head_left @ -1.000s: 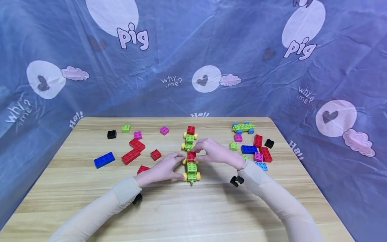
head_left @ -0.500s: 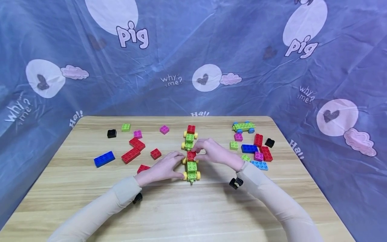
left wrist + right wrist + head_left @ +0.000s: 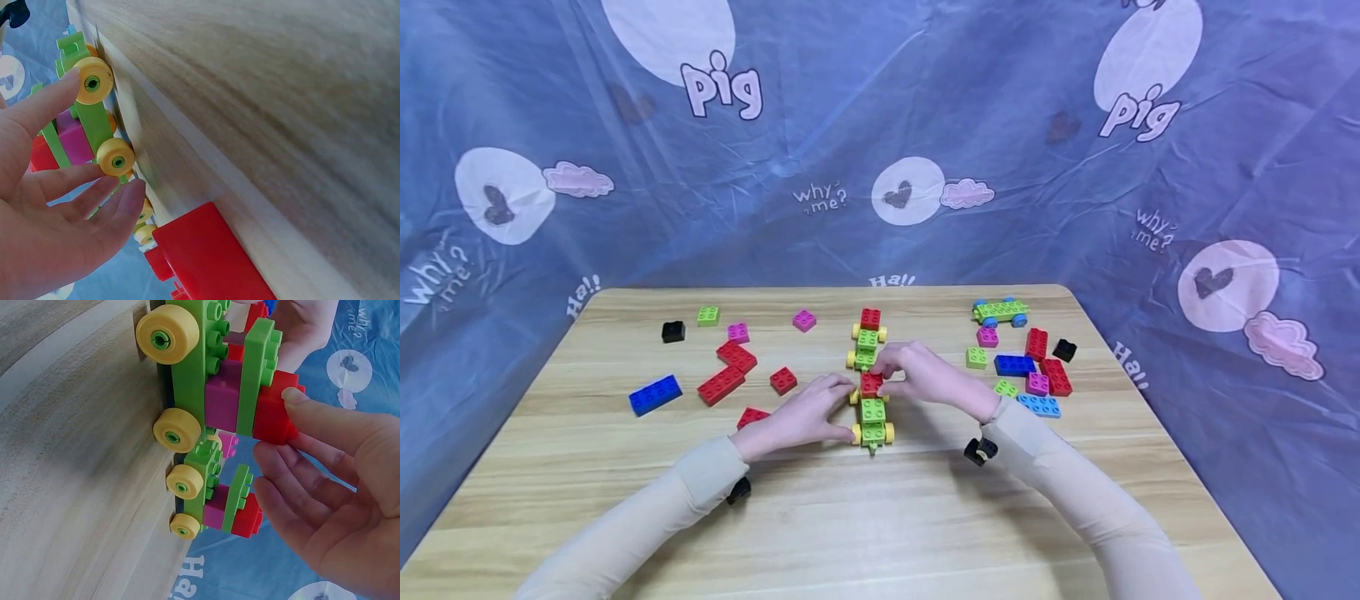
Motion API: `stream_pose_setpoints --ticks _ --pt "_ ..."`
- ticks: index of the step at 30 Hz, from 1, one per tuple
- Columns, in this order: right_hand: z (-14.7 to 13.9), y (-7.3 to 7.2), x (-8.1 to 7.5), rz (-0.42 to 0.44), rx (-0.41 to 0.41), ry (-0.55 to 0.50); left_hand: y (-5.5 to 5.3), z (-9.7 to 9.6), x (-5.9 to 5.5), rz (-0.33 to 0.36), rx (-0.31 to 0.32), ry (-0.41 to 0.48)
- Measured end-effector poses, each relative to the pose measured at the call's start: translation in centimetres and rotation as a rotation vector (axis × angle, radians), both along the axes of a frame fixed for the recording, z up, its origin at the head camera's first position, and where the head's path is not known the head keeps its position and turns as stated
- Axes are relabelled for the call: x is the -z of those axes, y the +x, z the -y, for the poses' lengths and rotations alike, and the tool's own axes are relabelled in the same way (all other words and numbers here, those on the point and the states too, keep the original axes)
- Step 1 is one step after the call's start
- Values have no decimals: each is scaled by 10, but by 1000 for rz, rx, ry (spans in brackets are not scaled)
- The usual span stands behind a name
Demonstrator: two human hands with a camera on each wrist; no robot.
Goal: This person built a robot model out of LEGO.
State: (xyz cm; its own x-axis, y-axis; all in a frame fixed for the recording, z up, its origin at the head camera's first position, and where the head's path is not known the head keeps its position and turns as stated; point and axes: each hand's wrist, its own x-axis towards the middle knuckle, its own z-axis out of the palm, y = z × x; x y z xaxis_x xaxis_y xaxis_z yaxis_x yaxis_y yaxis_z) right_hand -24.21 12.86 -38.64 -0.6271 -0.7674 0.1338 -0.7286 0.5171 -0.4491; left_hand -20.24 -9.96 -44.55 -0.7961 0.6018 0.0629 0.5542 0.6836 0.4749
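A toy car (image 3: 873, 434) with a green base and yellow wheels stands mid-table. It carries a magenta brick (image 3: 222, 397), a long green brick (image 3: 255, 381) over that, and a red brick (image 3: 274, 409) on top at its far end. My right hand (image 3: 921, 377) pinches this red brick between thumb and fingers. On the left side, my left hand (image 3: 805, 410) holds the car by its yellow wheels, thumb at the near wheel and fingertips at the far wheel. A similar car (image 3: 868, 339) with its own red brick stands directly beyond.
Left of the cars lie several red bricks (image 3: 722, 386), a blue brick (image 3: 655, 394), a black brick (image 3: 673, 332) and small green and magenta ones. On the right are mixed bricks (image 3: 1015, 365) and a green car base with blue wheels (image 3: 1002, 312). A printed cloth (image 3: 820, 242) hangs behind.
The head view shifts slightly. Both hands keep their places on the toy car and its red brick.
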Motion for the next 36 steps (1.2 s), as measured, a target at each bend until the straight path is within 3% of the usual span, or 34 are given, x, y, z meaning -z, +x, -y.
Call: stream_pose_setpoints --ticks 36 --pt "-3 0 4 40 42 -10 -1 -2 0 33 -7 15"
